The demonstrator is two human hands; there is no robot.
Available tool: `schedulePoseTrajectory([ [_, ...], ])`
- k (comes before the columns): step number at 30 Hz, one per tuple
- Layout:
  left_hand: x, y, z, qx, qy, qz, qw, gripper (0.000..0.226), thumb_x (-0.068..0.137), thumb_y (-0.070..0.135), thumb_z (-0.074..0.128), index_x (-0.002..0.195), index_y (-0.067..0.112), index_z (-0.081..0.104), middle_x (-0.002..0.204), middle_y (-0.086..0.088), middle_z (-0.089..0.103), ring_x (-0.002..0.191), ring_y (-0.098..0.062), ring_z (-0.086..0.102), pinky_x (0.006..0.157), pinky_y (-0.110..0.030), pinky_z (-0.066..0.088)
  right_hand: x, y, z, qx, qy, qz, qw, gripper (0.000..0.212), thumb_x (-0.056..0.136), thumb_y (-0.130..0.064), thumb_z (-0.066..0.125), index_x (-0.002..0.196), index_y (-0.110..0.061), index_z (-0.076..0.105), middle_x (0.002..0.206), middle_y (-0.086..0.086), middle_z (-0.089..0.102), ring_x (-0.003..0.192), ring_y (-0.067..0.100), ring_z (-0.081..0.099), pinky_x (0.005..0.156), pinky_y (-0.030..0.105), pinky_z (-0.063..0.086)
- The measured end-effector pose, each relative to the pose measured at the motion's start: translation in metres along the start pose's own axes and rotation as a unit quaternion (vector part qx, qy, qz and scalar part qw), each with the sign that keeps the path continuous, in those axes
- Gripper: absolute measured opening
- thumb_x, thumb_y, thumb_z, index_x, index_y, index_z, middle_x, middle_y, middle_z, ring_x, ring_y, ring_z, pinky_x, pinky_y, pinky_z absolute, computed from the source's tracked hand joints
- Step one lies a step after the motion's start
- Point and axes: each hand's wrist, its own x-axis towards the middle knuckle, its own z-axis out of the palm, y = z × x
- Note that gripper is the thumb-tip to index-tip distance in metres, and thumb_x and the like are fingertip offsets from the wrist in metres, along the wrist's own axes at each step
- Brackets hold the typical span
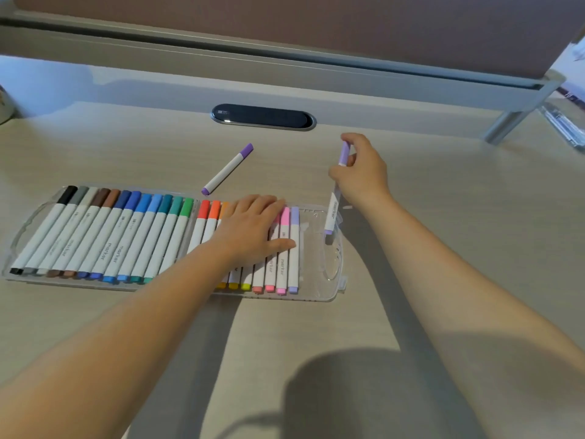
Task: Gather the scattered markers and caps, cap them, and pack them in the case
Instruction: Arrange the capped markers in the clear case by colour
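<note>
A clear plastic case (332, 267) lies on the desk, holding a row of several capped white markers with coloured caps. My left hand (253, 228) lies flat, fingers straight, on the orange-to-pink markers in the case's right half. My right hand (361, 172) grips a lilac-capped marker (335, 204) near its cap end; the marker points down over the case's right edge. A purple-capped marker (228, 168) lies loose on the desk just behind the case.
A dark oval cable grommet (262, 117) sits in the desk farther back. A raised shelf with a metal leg (506, 125) runs along the back. Clear plastic items (566, 122) lie at the far right.
</note>
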Motion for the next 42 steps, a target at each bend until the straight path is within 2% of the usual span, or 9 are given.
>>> schedulePoseTrajectory([
  [5,-0.023,-0.021,0.004,0.013,0.020,-0.019,1.000,0.068,0.091,0.056,0.034,0.148,0.027,0.012,0.155,0.003,0.014,0.144,-0.022,0.006,0.117,-0.040,0.008,-0.016,-0.007,0.012,0.079,-0.136,0.066,0.985,0.042,0.086,0.002,0.055,0.125,-0.013,0.051,0.093,0.006,0.052,0.078,0.022,0.057,0.068,0.030,0.055],
  [10,-0.037,-0.037,-0.004,-0.019,0.033,-0.077,0.996,0.065,0.092,0.053,0.036,0.148,0.028,0.013,0.157,0.002,0.009,0.145,-0.023,-0.001,0.117,-0.043,0.004,-0.032,-0.014,0.041,0.038,-0.207,0.073,0.975,0.038,0.083,0.001,0.061,0.120,-0.010,0.055,0.076,0.004,0.056,0.060,0.017,0.058,0.064,0.029,0.055],
  [13,-0.044,-0.040,-0.007,-0.040,0.057,-0.092,0.993,0.062,0.093,0.048,0.039,0.147,0.026,0.017,0.157,0.000,0.012,0.145,-0.022,0.000,0.117,-0.042,0.006,-0.036,-0.013,0.049,0.005,-0.225,0.065,0.972,0.039,0.084,-0.002,0.063,0.122,-0.006,0.056,0.097,0.013,0.064,0.074,0.024,0.062,0.082,0.039,0.057],
  [16,-0.046,-0.035,-0.008,-0.055,0.056,-0.083,0.993,0.062,0.092,0.046,0.041,0.147,0.026,0.019,0.156,-0.001,0.014,0.145,-0.022,0.002,0.117,-0.042,0.007,-0.037,-0.010,0.050,-0.019,-0.221,0.056,0.973,0.039,0.087,-0.007,0.060,0.126,-0.005,0.055,0.120,0.014,0.062,0.086,0.019,0.060,0.087,0.033,0.053],
  [21,-0.036,-0.016,-0.007,-0.056,0.019,-0.035,0.998,0.068,0.088,0.055,0.044,0.146,0.034,0.015,0.157,-0.001,0.008,0.145,-0.025,-0.001,0.117,-0.044,0.006,-0.033,-0.002,0.044,-0.022,-0.110,0.039,0.993,0.029,0.093,-0.010,0.051,0.119,-0.007,0.061,0.123,0.011,0.062,0.104,0.020,0.058,0.101,0.035,0.046],
  [26,-0.029,-0.012,0.000,0.003,-0.027,-0.004,1.000,0.085,0.075,0.075,0.042,0.145,0.043,0.006,0.157,-0.003,0.003,0.144,-0.032,-0.006,0.116,-0.048,-0.001,-0.026,0.005,0.042,-0.010,-0.058,0.039,0.998,0.029,0.092,-0.006,0.046,0.117,-0.005,0.061,0.122,0.012,0.061,0.113,0.027,0.059,0.100,0.042,0.046],
  [33,-0.041,-0.042,0.003,0.026,0.012,-0.018,0.999,0.110,0.044,0.087,0.007,0.144,0.044,0.008,0.147,-0.002,0.019,0.138,-0.025,0.011,0.114,-0.045,0.008,-0.013,-0.009,0.064,-0.048,-0.076,0.009,0.996,0.032,0.094,-0.009,0.045,0.124,-0.010,0.056,0.129,0.007,0.056,0.117,0.022,0.053,0.089,0.023,0.040],
  [37,-0.056,-0.077,-0.002,0.041,0.013,-0.048,0.998,0.127,0.027,0.094,-0.017,0.143,0.048,0.002,0.147,-0.003,0.016,0.137,-0.026,0.012,0.114,-0.044,0.011,-0.006,-0.030,0.096,-0.076,-0.121,-0.044,0.989,0.040,0.097,-0.010,0.042,0.136,-0.016,0.045,0.139,0.006,0.045,0.127,0.023,0.045,0.101,0.030,0.039],
  [42,-0.065,-0.102,-0.007,0.038,0.008,-0.067,0.997,0.105,0.044,0.089,0.002,0.142,0.051,0.005,0.149,-0.004,0.014,0.138,-0.027,0.009,0.114,-0.045,0.008,-0.002,-0.056,0.133,-0.200,-0.177,-0.102,0.958,0.043,0.100,-0.020,0.033,0.143,-0.025,0.034,0.147,0.008,0.032,0.129,0.028,0.033,0.101,0.036,0.036],
])
